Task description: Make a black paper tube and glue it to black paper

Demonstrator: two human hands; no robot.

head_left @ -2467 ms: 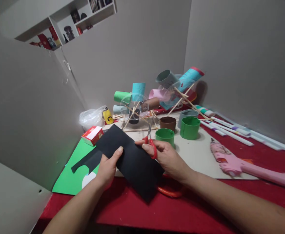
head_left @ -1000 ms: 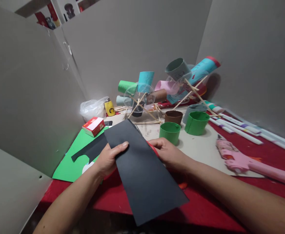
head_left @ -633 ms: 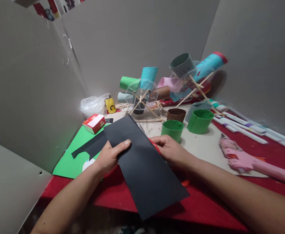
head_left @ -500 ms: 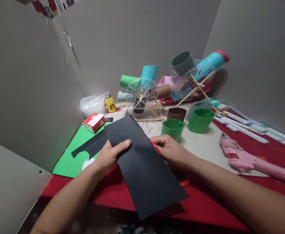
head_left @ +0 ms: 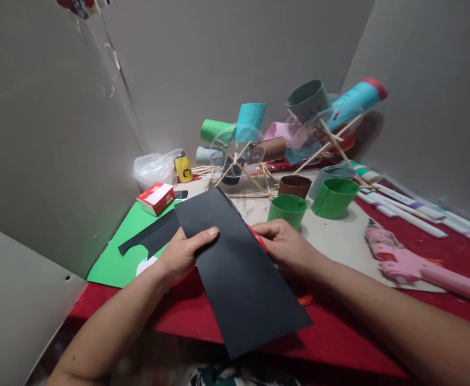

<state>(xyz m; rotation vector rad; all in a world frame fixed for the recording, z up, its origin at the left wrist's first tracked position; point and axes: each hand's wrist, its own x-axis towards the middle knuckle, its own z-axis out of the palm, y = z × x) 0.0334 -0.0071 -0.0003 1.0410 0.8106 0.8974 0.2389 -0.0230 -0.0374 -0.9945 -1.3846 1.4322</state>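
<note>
A large sheet of black paper (head_left: 247,284) is tilted in front of me over the table's front edge. My left hand (head_left: 184,249) grips its left side, thumb on top and fingers hidden beneath. At the sheet's right edge, my right hand (head_left: 285,244) is closed around the red handle of what looks like a pair of scissors (head_left: 260,239); the blades are mostly hidden by the paper. Another black paper piece (head_left: 148,236) with a curved cut-out lies to the left, on a green sheet (head_left: 118,257).
Green paper rings (head_left: 335,199) and a brown ring (head_left: 294,186) stand on a pale board. Behind are stick-and-plastic wheels (head_left: 237,155) carrying paper tubes. A pink glue gun (head_left: 399,262) lies right, near white sticks (head_left: 404,214). A red box (head_left: 155,199) sits left.
The view has shifted slightly, so the background sits a little to the right. My hands, the black sheet and the red handle keep nearly the same positions.
</note>
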